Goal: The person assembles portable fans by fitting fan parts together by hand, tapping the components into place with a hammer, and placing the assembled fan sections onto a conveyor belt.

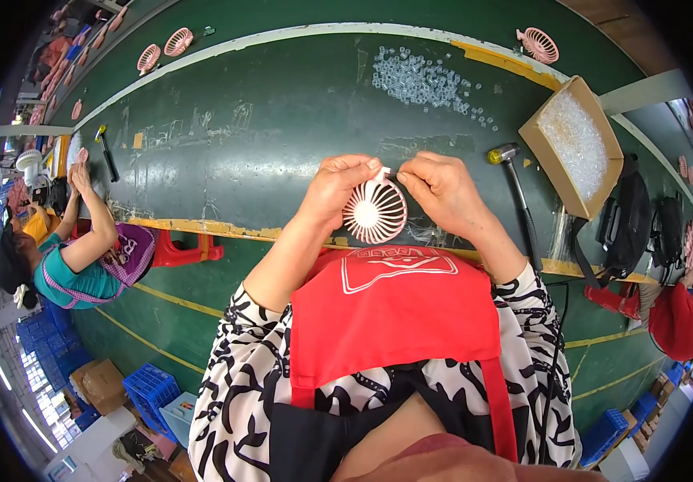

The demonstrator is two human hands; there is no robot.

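- Left hand has the pink fan grille pinched by its little neck, thumb on top, so the round slatted part hangs free below, right in the centre of the frame. Guessing that grip is there to leave the slats uncovered and the neck within reach of both hands.
- Right hand is drawn in narrow, thumb and finger nearly together just beside that same neck. There's a tiny dark bit at the fingertips, but I honestly can't tell if it's gripped or part of the grille.
- Both forearms come over the near edge of the dark green bench, so the grille sits close to the body, probably for a steadier hold and a better look.
- Hammer lies on the bench to the right of the right hand, handle end toward the lower edge, which looks handy for grabbing.
- Loose clear bits are spread at upper centre, with more in the cardboard box at upper right. Seems like the box stops them scattering, while the loose ones are easy to pick up singly.
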